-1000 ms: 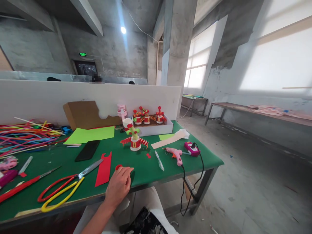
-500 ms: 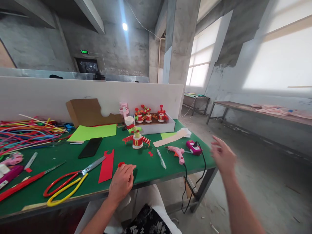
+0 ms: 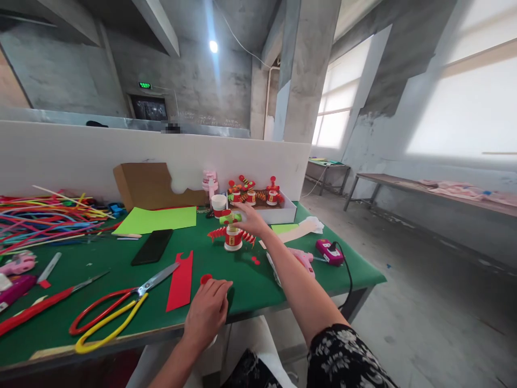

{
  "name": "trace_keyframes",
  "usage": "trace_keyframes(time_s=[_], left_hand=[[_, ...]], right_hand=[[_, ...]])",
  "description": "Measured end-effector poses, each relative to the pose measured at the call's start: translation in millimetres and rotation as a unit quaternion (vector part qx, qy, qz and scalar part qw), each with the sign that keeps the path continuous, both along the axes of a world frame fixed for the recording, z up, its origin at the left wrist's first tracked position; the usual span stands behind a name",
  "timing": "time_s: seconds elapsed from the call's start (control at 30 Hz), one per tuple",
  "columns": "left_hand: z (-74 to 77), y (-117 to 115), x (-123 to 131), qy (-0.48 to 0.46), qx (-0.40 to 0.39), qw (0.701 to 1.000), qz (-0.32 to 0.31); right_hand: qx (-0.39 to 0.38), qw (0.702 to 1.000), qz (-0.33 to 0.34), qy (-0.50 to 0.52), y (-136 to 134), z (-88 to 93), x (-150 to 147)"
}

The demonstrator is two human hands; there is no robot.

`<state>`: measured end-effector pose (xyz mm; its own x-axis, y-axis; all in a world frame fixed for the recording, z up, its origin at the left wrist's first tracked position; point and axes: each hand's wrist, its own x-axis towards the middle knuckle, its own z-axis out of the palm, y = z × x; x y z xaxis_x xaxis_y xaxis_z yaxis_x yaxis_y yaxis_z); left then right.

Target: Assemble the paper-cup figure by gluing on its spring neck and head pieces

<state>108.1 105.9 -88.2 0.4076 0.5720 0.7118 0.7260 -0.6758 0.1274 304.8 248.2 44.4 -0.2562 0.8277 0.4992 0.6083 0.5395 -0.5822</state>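
Observation:
A small paper-cup figure (image 3: 233, 238) stands upright on the table, with a red band, pleated red paper arms and a green rolled-paper head. My right hand (image 3: 251, 220) reaches to its head from the right, fingers apart and curved beside it; whether they touch it I cannot tell. My left hand (image 3: 208, 308) rests at the table's front edge, fingers lying loosely on the surface. Just beyond it is a red round piece (image 3: 205, 279), partly hidden by the hand. Left of that hand lies a notched red paper strip (image 3: 180, 283), with the scissors' (image 3: 141, 290) tip over it.
Similar figures fill a white box (image 3: 278, 216) at the back. My right forearm partly covers a pink glue gun (image 3: 305, 261); a purple corded device (image 3: 329, 252) is beyond. A phone (image 3: 152, 247), green paper (image 3: 157, 220), tweezers (image 3: 52, 302) and pipe cleaners (image 3: 44, 221) occupy the left.
My right hand has swung left from beyond the table's right edge to the figure's head. My left hand stays in place, and the view has shifted slightly.

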Motion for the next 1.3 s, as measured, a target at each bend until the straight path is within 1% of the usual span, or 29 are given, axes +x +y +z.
trace_keyframes(time_s=[0.1,0.27,0.47,0.63,0.83,1.13,1.3], left_hand=[[1.1,-0.3,-0.4,0.006,-0.006,1.0,0.0],[2.9,-0.2,-0.3,0.01,0.006,1.0,-0.001],[4.8,-1.1,-0.9,0.014,0.013,1.0,-0.001],[3.7,-1.0,-1.4,0.017,0.004,1.0,-0.006],[3.7,-0.8,-1.5,0.018,-0.007,1.0,-0.003],[3.2,-0.7,-1.3,0.018,0.003,1.0,-0.001],[3.3,-0.5,-0.7,0.022,0.0,1.0,0.001]], right_hand=[[-0.025,1.0,0.001,-0.008,10.0,-5.1,-7.0],[-0.069,0.996,-0.057,-0.02,16.7,-16.0,-7.4],[-0.094,0.99,-0.108,-0.011,21.5,-28.3,-4.6],[-0.107,0.985,-0.135,-0.001,23.3,-33.1,-6.7],[-0.113,0.984,-0.137,0.001,21.5,-32.4,-7.6],[-0.103,0.986,-0.133,0.008,17.0,-20.4,-9.8],[-0.099,0.986,-0.131,0.015,15.9,-17.1,-11.1]])
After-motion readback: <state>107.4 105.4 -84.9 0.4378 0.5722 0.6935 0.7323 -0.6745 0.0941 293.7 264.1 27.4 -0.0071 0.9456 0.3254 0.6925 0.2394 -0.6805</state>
